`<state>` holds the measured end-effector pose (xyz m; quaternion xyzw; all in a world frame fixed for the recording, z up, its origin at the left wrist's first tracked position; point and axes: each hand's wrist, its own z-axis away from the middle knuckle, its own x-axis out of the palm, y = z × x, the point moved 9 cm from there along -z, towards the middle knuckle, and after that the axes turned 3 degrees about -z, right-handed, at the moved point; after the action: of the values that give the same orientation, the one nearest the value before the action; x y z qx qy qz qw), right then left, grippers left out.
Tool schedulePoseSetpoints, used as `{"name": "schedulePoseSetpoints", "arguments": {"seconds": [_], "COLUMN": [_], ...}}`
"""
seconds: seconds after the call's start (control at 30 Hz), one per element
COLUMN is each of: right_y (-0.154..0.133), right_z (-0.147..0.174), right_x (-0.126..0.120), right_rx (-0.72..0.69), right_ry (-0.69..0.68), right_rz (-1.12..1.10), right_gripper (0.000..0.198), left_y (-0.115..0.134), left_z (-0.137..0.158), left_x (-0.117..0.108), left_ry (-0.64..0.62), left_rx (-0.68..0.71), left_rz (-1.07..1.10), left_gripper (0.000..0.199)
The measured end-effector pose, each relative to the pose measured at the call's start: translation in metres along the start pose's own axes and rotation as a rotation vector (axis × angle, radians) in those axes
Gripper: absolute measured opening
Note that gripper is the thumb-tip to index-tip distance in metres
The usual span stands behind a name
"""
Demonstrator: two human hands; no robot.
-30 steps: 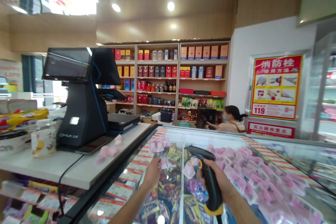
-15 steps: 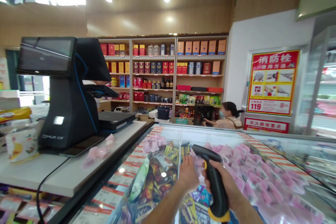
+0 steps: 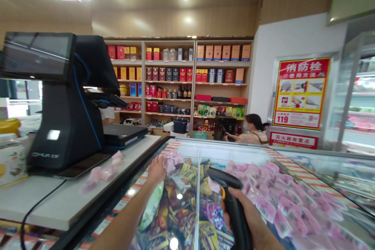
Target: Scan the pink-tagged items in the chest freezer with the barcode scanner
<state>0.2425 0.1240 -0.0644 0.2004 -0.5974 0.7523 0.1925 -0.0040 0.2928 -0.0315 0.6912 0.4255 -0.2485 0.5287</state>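
In the head view, my right hand (image 3: 246, 207) is wrapped around the handle of a black and yellow barcode scanner (image 3: 234, 199), whose head points up and left over the freezer. My left hand (image 3: 156, 170) is stretched out to the left side of the freezer (image 3: 198, 199), fingers extended and apart. Beside its fingertips lies a small cluster of translucent pink plastic packs (image 3: 172, 160); whether they touch cannot be made out. Colourful ice cream wrappers (image 3: 178, 211) fill the left compartment. Many more pink packs (image 3: 281, 191), some with barcode labels, are heaped on the right.
A black checkout terminal (image 3: 67, 105) stands on the white counter (image 3: 38, 207) at left, with a few pink packs (image 3: 99, 174) near the edge and a cable (image 3: 38, 199) hanging down. Beyond the freezer are shelves of boxed goods (image 3: 170, 74) and a person (image 3: 253, 131).
My left hand has moved left, from beside the scanner to the pink cluster at the freezer's left side. The scanner stays in my right hand, shifted slightly. The view has turned a little right.
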Motion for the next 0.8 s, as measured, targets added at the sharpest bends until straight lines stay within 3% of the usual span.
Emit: {"name": "schedulePoseSetpoints", "arguments": {"seconds": [0.17, 0.37, 0.57, 0.8], "right_y": [0.012, 0.022, 0.03, 0.03], "right_z": [-0.003, 0.0, 0.006, 0.011], "right_x": [0.008, 0.02, 0.042, 0.047], "right_rx": [0.033, 0.023, -0.021, -0.037], "right_ry": [-0.011, -0.032, -0.133, -0.148], "right_rz": [0.089, 0.17, 0.222, 0.227], "right_gripper": [0.031, 0.031, 0.032, 0.031], "left_y": [-0.023, -0.039, -0.037, -0.03], "left_z": [-0.006, 0.01, 0.036, 0.057], "left_x": [0.009, 0.014, 0.012, 0.01], "left_ry": [-0.079, -0.173, -0.298, -0.361], "left_rx": [-0.028, -0.197, -0.293, -0.282], "left_rz": [0.188, 0.532, 0.833, 0.913], "left_gripper": [0.028, 0.029, 0.026, 0.024]}}
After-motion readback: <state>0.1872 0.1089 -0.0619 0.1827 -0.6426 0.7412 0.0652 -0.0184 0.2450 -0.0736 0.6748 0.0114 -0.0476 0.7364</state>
